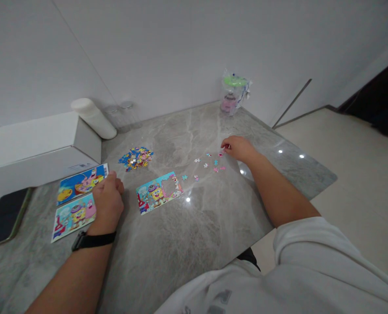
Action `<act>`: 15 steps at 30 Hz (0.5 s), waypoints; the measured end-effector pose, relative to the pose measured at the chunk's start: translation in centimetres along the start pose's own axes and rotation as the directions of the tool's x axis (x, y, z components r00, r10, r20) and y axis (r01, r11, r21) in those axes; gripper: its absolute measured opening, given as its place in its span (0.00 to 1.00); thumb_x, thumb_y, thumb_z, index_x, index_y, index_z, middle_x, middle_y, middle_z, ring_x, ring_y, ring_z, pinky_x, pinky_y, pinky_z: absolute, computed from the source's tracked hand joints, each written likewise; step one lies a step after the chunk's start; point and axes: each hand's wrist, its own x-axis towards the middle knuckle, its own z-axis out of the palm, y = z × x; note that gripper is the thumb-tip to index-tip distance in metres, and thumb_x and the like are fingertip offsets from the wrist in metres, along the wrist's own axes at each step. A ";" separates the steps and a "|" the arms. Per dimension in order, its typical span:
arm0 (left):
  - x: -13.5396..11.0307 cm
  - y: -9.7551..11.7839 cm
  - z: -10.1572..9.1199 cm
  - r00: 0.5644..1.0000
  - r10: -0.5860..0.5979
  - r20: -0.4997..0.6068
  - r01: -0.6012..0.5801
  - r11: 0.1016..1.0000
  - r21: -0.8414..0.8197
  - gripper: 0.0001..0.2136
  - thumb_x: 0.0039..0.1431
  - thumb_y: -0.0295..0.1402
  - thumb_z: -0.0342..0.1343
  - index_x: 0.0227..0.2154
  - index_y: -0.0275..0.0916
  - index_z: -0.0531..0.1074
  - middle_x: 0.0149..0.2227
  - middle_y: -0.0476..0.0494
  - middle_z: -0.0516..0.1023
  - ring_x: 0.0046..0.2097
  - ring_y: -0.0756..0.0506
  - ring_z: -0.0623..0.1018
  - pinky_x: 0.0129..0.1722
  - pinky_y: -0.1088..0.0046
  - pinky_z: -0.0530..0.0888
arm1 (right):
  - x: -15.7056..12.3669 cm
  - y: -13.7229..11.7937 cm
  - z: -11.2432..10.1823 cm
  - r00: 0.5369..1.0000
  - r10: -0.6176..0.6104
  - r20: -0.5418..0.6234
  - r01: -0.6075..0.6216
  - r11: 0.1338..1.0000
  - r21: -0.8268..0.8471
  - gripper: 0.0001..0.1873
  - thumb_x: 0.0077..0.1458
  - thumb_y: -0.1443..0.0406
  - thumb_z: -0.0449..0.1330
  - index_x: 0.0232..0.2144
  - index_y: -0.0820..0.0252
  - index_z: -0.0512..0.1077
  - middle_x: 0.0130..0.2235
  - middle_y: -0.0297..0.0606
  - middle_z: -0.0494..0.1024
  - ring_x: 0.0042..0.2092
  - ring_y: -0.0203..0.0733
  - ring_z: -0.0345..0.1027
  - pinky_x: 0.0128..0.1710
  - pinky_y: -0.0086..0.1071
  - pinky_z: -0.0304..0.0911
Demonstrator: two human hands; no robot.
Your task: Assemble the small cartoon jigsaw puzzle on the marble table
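My left hand [108, 198] is closed, resting over the right edge of two cartoon picture cards; its fingertips are hidden. The upper card [76, 185] is blue, and the lower card [70, 216] shows the same scene as the puzzle. A partly assembled jigsaw puzzle [153, 193] lies between my hands, with a gap in its right part. At the right, my right hand [239, 147] pinches a small pink puzzle piece [220, 154] at the tabletop. Several loose pieces [216, 162] are scattered just left of and below its fingers.
A pile of mixed puzzle pieces [135, 158] lies behind the puzzle. On the left are a white box [33, 152], a white bottle [94, 117] and a dark phone [7, 216]. A plastic-wrapped cup with a green lid [233, 93] stands against the wall. The grey table [187, 257] ends at the right.
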 end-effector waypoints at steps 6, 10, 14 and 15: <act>0.0 0.1 0.0 1.000 -0.009 0.011 0.009 0.999 -0.037 0.26 0.63 0.47 0.58 0.23 0.44 0.47 0.18 0.59 0.46 0.21 0.52 0.49 0.22 0.71 0.51 | 0.0 -0.7 0.2 0.997 -0.030 0.071 0.030 1.000 -0.007 0.16 0.63 0.66 0.58 0.48 0.56 0.82 0.49 0.43 0.82 0.49 0.44 0.73 0.49 0.33 0.62; 0.1 0.2 -0.1 1.000 -0.023 0.017 0.024 0.994 -0.106 0.26 0.61 0.44 0.62 0.21 0.43 0.48 0.18 0.59 0.46 0.21 0.52 0.49 0.21 0.71 0.50 | 0.3 -0.8 0.6 0.994 -0.045 0.098 0.045 0.999 0.003 0.14 0.63 0.65 0.59 0.45 0.56 0.83 0.47 0.42 0.82 0.49 0.43 0.73 0.49 0.32 0.62; 0.3 0.2 -0.2 0.999 -0.037 0.007 0.038 0.993 -0.108 0.25 0.63 0.41 0.60 0.21 0.42 0.48 0.18 0.58 0.47 0.21 0.52 0.50 0.21 0.72 0.51 | 0.3 -0.9 0.7 0.995 -0.051 0.086 0.050 0.999 0.013 0.14 0.64 0.64 0.58 0.46 0.56 0.83 0.47 0.42 0.82 0.49 0.43 0.73 0.50 0.32 0.62; 0.4 0.2 -0.2 0.999 -0.039 0.005 0.039 0.993 -0.110 0.25 0.64 0.40 0.59 0.21 0.42 0.47 0.18 0.58 0.47 0.21 0.52 0.50 0.22 0.71 0.51 | 0.3 -1.0 0.6 0.995 -0.064 0.072 0.063 0.998 0.018 0.14 0.64 0.65 0.58 0.46 0.56 0.83 0.47 0.42 0.82 0.49 0.43 0.73 0.50 0.32 0.62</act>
